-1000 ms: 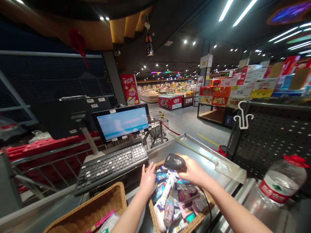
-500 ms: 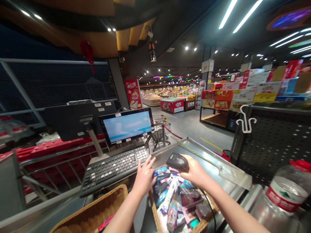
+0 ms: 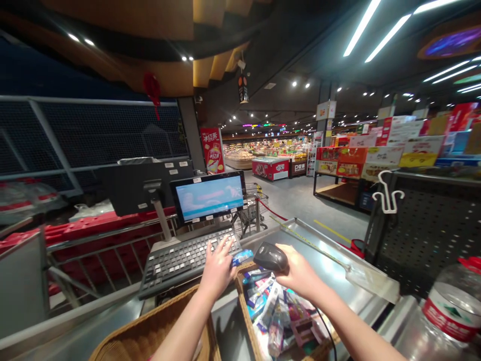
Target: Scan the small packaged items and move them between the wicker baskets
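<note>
My right hand (image 3: 298, 271) is wrapped round a black handheld barcode scanner (image 3: 269, 256), whose cable runs down past my forearm. Its head points left toward a small blue packet (image 3: 242, 257). That packet is pinched at the thumb side of my left hand (image 3: 218, 265), while the other fingers stretch over the right end of a black keyboard (image 3: 188, 258). Below both hands, a wicker basket (image 3: 246, 316) holds many small packaged goods (image 3: 276, 306). A second wicker basket (image 3: 150, 326) lies to the left, partly hidden by my left forearm.
A lit monitor (image 3: 210, 198) stands behind the keyboard. The metal counter (image 3: 315, 245) extends ahead. A large plastic bottle (image 3: 447, 311) stands at right, by a black perforated panel (image 3: 436, 235) with a white hook (image 3: 387, 193). A shopping cart (image 3: 250, 210) is beyond the counter.
My left hand has moved up and left with the blue packet, which now shows clear of the basket. The scanner stays in my right hand, facing it. The view has shifted slightly left.
</note>
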`<action>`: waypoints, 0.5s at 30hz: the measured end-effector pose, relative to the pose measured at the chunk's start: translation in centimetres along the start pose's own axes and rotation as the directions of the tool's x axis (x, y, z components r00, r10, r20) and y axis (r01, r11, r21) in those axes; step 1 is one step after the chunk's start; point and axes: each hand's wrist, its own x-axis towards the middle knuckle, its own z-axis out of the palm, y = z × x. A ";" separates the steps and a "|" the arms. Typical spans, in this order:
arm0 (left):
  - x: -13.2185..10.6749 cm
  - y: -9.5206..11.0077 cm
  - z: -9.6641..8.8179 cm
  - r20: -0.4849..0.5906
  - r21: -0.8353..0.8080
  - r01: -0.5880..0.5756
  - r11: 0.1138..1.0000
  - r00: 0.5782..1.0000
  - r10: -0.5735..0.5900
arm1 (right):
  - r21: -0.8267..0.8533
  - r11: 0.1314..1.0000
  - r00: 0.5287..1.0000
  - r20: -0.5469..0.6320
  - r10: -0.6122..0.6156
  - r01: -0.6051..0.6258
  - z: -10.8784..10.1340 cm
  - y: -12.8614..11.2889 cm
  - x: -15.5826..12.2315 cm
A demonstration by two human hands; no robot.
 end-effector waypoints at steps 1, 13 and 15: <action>-0.2 -0.2 -0.2 -0.003 0.003 0.006 1.000 1.000 -0.006 | -0.004 1.000 1.000 0.008 -0.002 0.002 0.2 -0.4 0.0; -3.5 -3.5 -1.9 -0.045 0.040 0.051 0.998 0.998 -0.049 | -0.036 0.999 0.994 0.106 -0.018 0.022 3.0 -4.5 0.3; -4.1 -4.2 -2.2 -0.052 0.049 0.056 0.997 0.997 -0.053 | -0.024 0.999 0.993 0.113 -0.023 0.026 3.5 -5.0 0.4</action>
